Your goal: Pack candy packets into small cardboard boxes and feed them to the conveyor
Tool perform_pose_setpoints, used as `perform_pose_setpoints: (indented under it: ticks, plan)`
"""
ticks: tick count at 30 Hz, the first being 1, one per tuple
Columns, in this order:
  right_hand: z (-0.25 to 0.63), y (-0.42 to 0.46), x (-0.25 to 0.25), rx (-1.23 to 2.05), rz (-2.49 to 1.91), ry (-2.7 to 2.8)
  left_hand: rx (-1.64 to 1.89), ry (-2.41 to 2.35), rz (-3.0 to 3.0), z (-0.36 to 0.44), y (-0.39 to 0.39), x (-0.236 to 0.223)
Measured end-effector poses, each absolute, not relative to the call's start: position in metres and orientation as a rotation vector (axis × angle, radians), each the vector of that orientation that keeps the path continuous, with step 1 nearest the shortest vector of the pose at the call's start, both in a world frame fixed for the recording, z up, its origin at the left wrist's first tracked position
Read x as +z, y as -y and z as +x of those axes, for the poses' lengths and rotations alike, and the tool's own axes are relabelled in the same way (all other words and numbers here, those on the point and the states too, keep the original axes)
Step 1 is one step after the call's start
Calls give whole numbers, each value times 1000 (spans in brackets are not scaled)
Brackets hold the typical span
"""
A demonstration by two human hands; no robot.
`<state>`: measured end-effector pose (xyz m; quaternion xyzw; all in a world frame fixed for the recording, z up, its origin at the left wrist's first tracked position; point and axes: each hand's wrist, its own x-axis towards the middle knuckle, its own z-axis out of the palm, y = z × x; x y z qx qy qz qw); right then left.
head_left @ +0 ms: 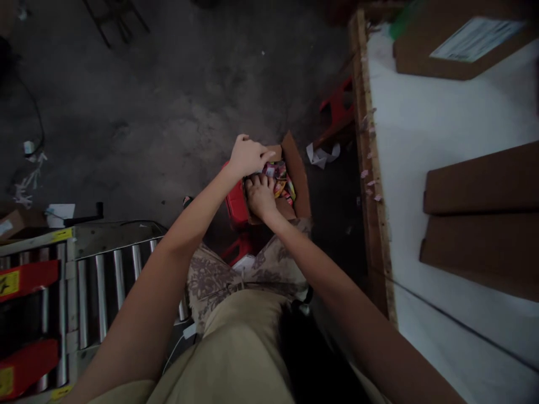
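A small open cardboard box [300, 178] stands in front of my knees, its right flap raised. Colourful packets [279, 178] lie inside, partly covered by my hands. My right hand [261, 194] reaches into the box with spread fingers laid flat over the contents on the left side. Above the box's far left corner is my left hand [249, 155], back of the hand up, thumb stretched toward the far flap [275, 150] and apart from the other fingers. Whether it touches the cardboard I cannot tell. Beneath the box shows a red plastic stool [236, 205].
On the right, a white-topped table [446, 120] with a wooden edge bears several cardboard boxes [480, 193]. A roller conveyor [101, 292] with red parts runs at the left. Another red stool [339, 106] and scrap paper [322, 155] are near the table. A cable [40, 118] lies on the floor.
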<state>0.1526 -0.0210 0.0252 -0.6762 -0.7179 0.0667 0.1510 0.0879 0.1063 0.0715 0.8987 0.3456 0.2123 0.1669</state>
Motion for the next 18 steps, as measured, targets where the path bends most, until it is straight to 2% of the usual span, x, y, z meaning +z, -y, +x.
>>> perform_pose_setpoints:
  ticks: [5,9,13,18]
  plan:
    - [173,20,22,397,-1718,1713,597,-1072,2588,104,-102,72]
    - [173,25,28,270,-1576,1254,726,-1142,2468,127,-95,61]
    - [174,59,57,238,-1580,1204,891,-1047,2323,138,-86,37]
    - [230,82,81,210,-1721,1191,1026,-1113,2181,145,-90,19]
